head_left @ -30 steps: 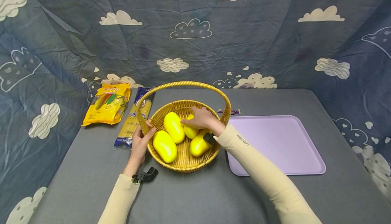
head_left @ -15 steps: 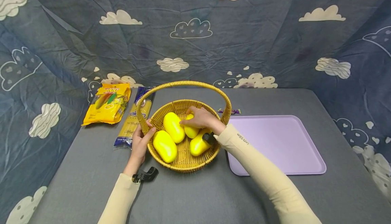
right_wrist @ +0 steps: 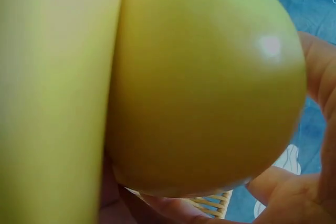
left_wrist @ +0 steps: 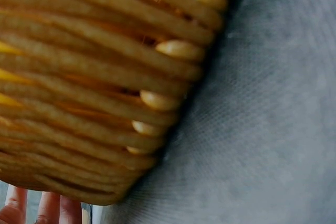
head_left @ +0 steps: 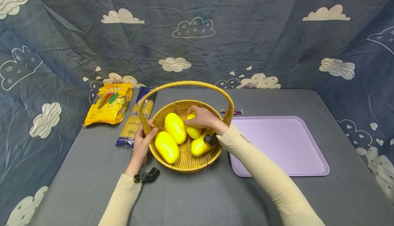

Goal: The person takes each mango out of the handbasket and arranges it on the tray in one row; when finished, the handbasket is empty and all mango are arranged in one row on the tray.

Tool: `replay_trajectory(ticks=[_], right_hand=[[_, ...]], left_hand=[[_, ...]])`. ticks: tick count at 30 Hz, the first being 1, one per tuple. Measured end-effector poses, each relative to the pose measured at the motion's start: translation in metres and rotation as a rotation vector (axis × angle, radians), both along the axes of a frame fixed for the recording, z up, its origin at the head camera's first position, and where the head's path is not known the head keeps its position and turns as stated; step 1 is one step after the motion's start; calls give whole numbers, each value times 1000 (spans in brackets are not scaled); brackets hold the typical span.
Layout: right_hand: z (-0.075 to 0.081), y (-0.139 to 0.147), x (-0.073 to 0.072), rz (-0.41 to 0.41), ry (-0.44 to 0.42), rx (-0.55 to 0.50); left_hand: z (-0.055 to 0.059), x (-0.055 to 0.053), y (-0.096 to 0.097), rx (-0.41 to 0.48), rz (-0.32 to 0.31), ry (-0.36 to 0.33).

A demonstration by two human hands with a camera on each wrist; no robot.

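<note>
First, sleeves (head_left: 255,164): both pale, stretched over the grey counter (head_left: 191,198) from the near side.
Basket (head_left: 184,170): upright on the counter, handle raised.
Tray (head_left: 278,147): lilac, flat, just beside the basket on the right.
Left hand (head_left: 141,145): grips the basket at the left foot of its handle, thumb over the rim.
Near fruits (head_left: 167,147): two yellow ones in the basket, apart, one at each side; the right one is partly covered by a black wrist mount.
Far-left fruit (head_left: 175,128): in the basket, no hand gripping it.
Right hand (head_left: 205,120): thumb and fingers curled round the far-right fruit (head_left: 194,132), which is within the basket.
Fruit so far: all four visible are in the basket; the gripped one seems mid-step, its release not yet done. Whether it is being set down or taken out, I cannot tell.
Pasta (head_left: 132,126): lies beyond the left hand; contact unclear.
Bag (head_left: 107,104): yellow, left of the pasta, outside the basket.
Sweet (head_left: 236,112): purple-wrapped, behind the tray, also outside.
Cloth (head_left: 261,41): cloud-patterned, hanging at the back.
</note>
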State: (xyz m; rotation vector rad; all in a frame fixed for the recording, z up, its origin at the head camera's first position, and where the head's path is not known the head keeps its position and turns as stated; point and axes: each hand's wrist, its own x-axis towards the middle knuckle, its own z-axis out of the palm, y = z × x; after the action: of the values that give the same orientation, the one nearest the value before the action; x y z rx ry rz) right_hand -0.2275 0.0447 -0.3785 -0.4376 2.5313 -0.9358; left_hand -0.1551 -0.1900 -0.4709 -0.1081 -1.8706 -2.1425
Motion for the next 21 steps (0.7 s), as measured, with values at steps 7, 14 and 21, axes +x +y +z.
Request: replay_trajectory(ticks=[7, 14, 21], right_hand=[[-1, 0, 1, -5, -21, -49], [0, 2, 3, 11, -18, -102], [3, 1, 8, -18, -12, -185]], left_hand=[[-1, -1, 0, -3, 6, -3], [-1, -1, 0, 5, 6, -1], [0, 0, 0, -5, 11, -12]])
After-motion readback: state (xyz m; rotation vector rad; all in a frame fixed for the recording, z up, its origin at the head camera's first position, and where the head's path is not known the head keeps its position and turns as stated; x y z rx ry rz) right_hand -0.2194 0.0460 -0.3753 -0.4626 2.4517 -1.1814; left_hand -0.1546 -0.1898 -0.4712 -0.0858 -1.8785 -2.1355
